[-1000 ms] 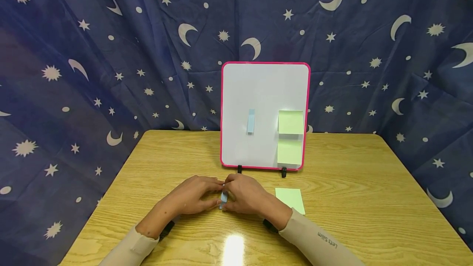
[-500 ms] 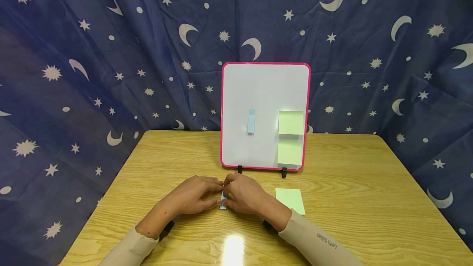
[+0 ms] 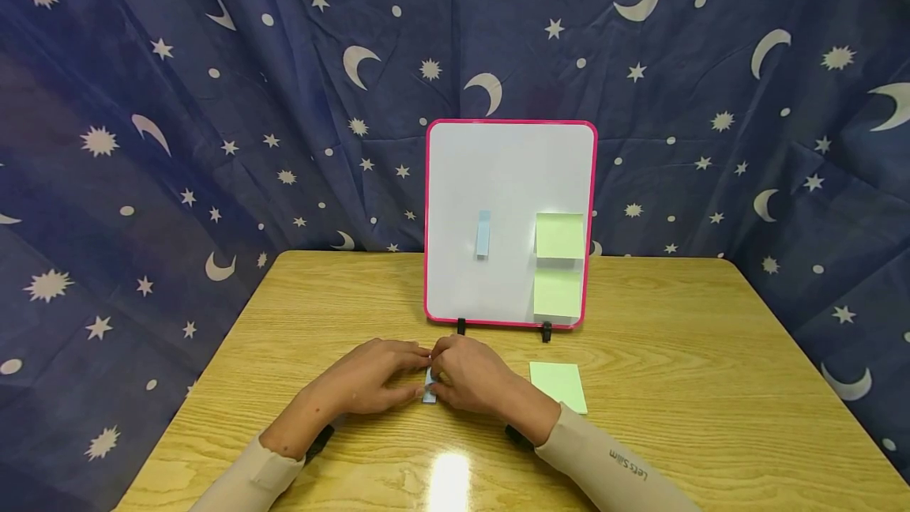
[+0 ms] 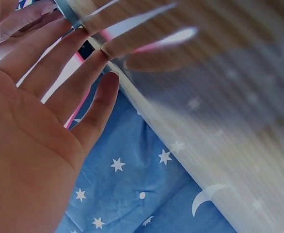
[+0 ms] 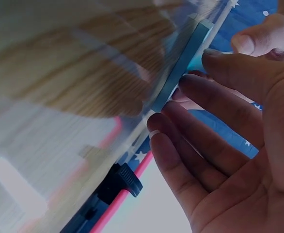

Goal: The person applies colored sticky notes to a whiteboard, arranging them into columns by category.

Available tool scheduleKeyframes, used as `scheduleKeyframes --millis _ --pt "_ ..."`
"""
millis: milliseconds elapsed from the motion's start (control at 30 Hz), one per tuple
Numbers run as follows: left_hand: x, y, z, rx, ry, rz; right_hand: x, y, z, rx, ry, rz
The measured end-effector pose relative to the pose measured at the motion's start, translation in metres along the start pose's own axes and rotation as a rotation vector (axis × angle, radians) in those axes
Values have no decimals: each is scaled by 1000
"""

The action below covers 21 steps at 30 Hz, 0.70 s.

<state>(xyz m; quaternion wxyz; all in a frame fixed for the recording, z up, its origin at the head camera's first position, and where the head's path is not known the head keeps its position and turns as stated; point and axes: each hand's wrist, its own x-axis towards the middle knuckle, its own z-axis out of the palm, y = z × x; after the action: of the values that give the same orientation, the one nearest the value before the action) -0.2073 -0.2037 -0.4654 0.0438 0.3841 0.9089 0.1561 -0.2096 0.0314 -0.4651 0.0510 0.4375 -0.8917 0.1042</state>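
A narrow light-blue sticky-note pad (image 3: 430,395) lies on the table between my two hands, partly covered by them. My left hand (image 3: 373,376) comes from the left. Its fingertips reach the pad's side, and in the left wrist view its fingers (image 4: 50,73) are stretched out onto the tabletop. From the other side, my right hand (image 3: 472,374) bends over the pad. In the right wrist view its thumb and index finger pinch a light-blue sheet (image 5: 196,62) at the edge of the blue pad (image 5: 183,63). Exact contact is partly hidden.
A pink-framed whiteboard (image 3: 512,172) stands upright behind my hands on black feet (image 3: 546,332). It bears one narrow blue note (image 3: 483,235) and two green notes (image 3: 558,236). A square green pad (image 3: 558,387) lies beside my right forearm. Starry cloth hangs behind the table.
Both hands stay nearly in place over the blue pad. The right hand's thumb and fingers shift very slightly at its near end.
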Motion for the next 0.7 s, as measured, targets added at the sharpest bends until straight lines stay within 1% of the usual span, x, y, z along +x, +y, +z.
scheduleKeyframes --millis 133,367,567,700 --pt "-1 -1 0 3 -13 -4 0 0 1 1 5 -6" --pt "-3 -1 0 16 -5 7 0 2 2 30 16 -10" --pt "-5 -1 0 20 -17 5 0 3 2 12 20 -20" --pt "-5 -2 -2 16 -16 24 0 4 1 26 35 -16"
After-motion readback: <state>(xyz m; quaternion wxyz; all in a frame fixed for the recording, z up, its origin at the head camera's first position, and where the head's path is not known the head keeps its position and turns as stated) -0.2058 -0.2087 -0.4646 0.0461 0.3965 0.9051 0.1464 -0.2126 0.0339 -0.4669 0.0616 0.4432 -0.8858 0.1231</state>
